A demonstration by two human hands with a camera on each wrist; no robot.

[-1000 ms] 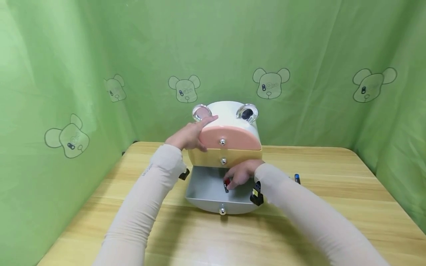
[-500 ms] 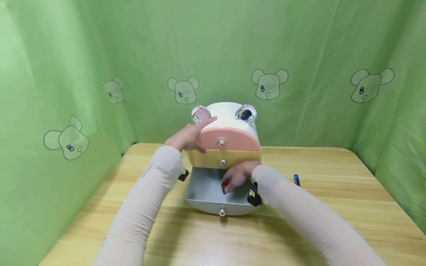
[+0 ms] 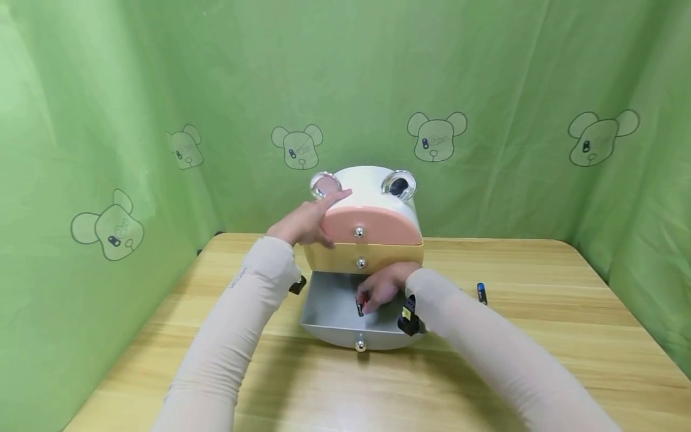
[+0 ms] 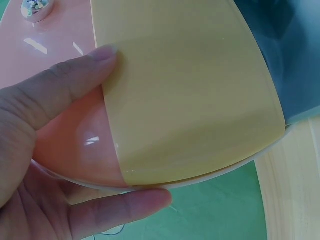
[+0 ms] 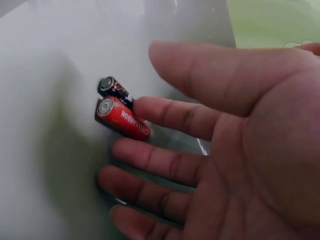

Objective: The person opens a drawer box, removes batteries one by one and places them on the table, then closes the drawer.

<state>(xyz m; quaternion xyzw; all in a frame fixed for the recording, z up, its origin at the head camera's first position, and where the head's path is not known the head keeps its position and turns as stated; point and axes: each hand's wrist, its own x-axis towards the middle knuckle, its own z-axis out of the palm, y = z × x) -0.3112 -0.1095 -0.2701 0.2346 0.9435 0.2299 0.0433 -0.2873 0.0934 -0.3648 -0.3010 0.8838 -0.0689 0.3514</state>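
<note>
A small frog-shaped drawer cabinet point(image 3: 372, 192) stands on the table, its lowest grey drawer point(image 3: 329, 300) pulled out. My left hand point(image 3: 303, 224) holds the cabinet's upper left side; in the left wrist view the thumb presses on the front where the pink drawer point(image 4: 75, 130) meets the yellow drawer point(image 4: 195, 90), with a finger along the side. Inside the grey drawer, a red battery point(image 5: 125, 119) and a black battery point(image 5: 116, 90) lie side by side. Over them is my right hand point(image 3: 384, 285), fingers apart and thumb away, the index fingertip at the batteries.
To the right of the cabinet, a blue and black battery point(image 3: 481, 293) lies on the wooden table point(image 3: 540, 300). Green curtains point(image 3: 367, 72) close off the back and both sides. Round silver knobs point(image 3: 360, 345) stick out from the drawer fronts.
My right hand has shifted slightly left inside the grey drawer, and the red battery now shows less beside its fingers. The left hand stays on the cabinet. The head view has shifted slightly.
</note>
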